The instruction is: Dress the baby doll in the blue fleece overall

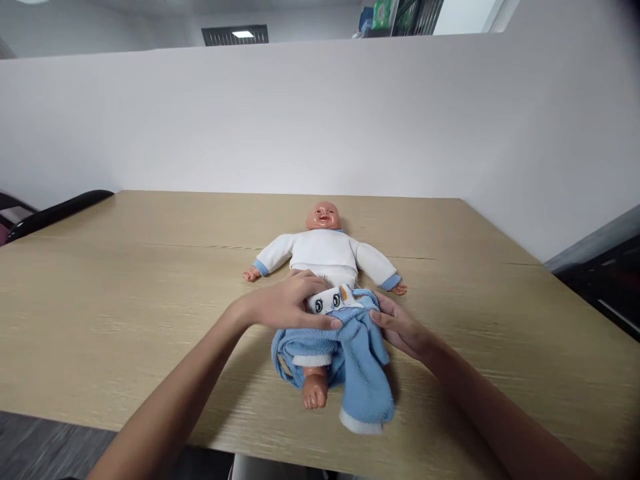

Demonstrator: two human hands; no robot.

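Observation:
A baby doll lies on its back on the table, head away from me, in a white top with blue cuffs. Blue fleece clothing with white cuffs and a white patch with embroidered eyes is bunched around its legs. One doll foot pokes out of a cuff; the other foot is hidden. My left hand grips the clothing at the doll's waist, thumb on top and fingers partly hidden. On the opposite side, my right hand pinches the clothing's edge between thumb and fingers.
The wooden table reaches back to a white partition wall. A black chair stands past the left edge, and a dark object is beyond the right edge.

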